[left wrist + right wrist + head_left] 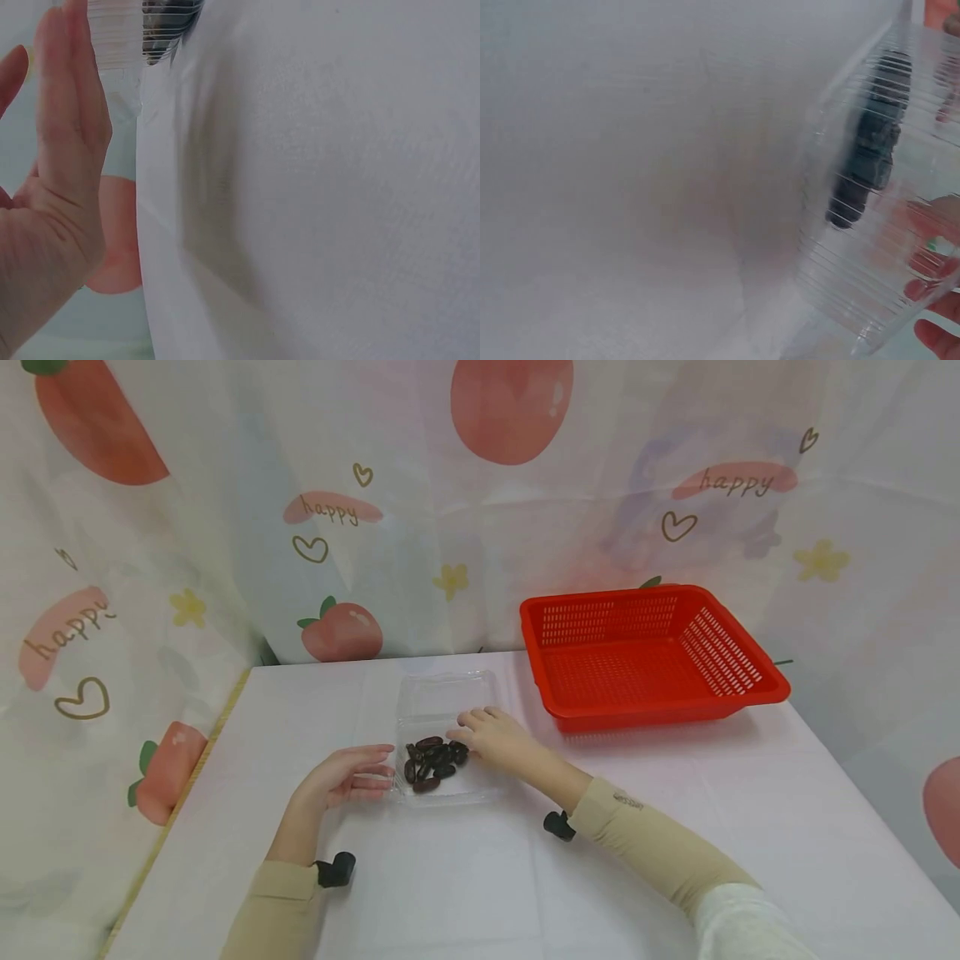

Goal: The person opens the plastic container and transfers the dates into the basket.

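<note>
A clear plastic clamshell box [480, 787] lies on the table with its lid [442, 695] folded back to the far side. Several dark brown dates [437, 758] are heaped in its left half. My left hand [341, 781] stands at the box's left wall, fingers straight and fingertips right at the plastic. Over the right part of the box reaches my right hand [495, 742], its fingers loosely bent near the dates. The right wrist view shows the right hand's fingers [939, 337] spread beside the ribbed wall, with no date between them.
A red slotted plastic basket [652, 718] stands at the back right of the white-covered table [450, 885]. Behind and to the left hangs a printed curtain [420, 527]. A small black camera sits at the left wrist [336, 869] and another at the right wrist [558, 826].
</note>
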{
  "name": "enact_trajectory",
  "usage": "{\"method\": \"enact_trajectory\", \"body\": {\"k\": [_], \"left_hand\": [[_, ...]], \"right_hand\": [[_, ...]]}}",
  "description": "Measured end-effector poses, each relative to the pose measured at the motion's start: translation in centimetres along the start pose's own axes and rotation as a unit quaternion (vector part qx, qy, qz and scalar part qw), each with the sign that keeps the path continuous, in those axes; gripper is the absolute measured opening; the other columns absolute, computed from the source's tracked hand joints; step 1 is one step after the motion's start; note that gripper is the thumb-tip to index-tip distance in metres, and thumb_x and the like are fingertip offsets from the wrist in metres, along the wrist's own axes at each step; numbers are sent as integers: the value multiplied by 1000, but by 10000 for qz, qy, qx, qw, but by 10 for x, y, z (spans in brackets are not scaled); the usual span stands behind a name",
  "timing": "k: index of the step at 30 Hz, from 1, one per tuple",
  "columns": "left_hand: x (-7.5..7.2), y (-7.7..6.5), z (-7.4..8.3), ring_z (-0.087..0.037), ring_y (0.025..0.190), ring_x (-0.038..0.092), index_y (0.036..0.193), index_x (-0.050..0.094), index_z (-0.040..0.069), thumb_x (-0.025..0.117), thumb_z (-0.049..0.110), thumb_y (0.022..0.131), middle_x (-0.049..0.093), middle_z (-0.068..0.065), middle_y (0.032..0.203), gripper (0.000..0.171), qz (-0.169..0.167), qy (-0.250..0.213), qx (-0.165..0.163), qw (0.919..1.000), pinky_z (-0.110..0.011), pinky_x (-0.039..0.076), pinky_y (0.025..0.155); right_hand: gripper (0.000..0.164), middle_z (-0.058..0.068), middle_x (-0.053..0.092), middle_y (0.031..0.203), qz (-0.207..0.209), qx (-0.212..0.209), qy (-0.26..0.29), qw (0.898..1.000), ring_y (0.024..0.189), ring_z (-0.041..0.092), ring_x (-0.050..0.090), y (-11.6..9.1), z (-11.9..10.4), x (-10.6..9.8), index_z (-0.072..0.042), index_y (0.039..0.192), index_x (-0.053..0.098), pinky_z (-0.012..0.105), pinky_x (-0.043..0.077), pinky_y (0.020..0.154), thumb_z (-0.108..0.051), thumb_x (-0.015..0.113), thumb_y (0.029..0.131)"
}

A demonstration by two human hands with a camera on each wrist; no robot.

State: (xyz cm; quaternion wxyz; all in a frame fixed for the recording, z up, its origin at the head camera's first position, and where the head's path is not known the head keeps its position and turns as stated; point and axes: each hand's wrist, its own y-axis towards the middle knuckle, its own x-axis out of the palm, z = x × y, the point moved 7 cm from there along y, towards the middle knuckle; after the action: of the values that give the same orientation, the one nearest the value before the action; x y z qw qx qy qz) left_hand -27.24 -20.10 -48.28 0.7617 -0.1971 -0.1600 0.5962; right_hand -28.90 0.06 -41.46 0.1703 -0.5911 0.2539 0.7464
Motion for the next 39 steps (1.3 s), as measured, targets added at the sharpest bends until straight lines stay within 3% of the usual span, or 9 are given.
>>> {"method": "enact_trajectory", "body": {"k": [4,10,14,23,33,39], "left_hand": [[0,4,-1,-20,78,67,135,43,4,58,25,89,63,-10,96,52,3,88,-86,9999,-33,56,74],[3,7,1,-18,70,67,136,42,5,58,18,89,63,-10,89,51,-107,126,46,9999,-32,57,67],[5,5,2,-18,68,67,135,41,4,59,14,88,64,-11,88,51,-96,114,88,9998,-32,57,65],[6,3,1,-19,67,67,137,40,8,59,6,86,64,-13,92,55,-1,158,143,9998,-32,57,64],[8,3,-1,-17,63,66,141,37,15,58,3,86,63,-10,87,60,108,11,179,9998,-30,57,62],[8,3,-2,-16,62,65,141,38,15,58,2,86,63,-10,86,60,167,-53,170,9997,-30,57,61]], "right_hand": [[32,4,58,106,-2,-59,-124,9999,100,22,54,-1,-2,5,-20,111,65,36,43,90,-18,69,79],[18,1,58,89,66,-135,-283,9995,88,20,55,-1,-4,11,-20,97,68,34,43,81,-16,66,80],[14,1,57,86,-142,-95,-339,9993,87,20,55,1,-4,15,-19,95,69,34,42,80,-17,66,81],[15,1,59,89,-708,287,-402,9963,89,20,55,5,0,26,-18,97,69,35,42,83,-18,63,83],[17,-1,60,89,-662,340,-604,9954,88,18,55,9,0,35,-21,97,69,32,40,78,-19,64,82],[20,-1,59,88,-702,301,-604,9952,89,18,55,9,0,35,-21,96,69,32,39,77,-28,70,78]]}}
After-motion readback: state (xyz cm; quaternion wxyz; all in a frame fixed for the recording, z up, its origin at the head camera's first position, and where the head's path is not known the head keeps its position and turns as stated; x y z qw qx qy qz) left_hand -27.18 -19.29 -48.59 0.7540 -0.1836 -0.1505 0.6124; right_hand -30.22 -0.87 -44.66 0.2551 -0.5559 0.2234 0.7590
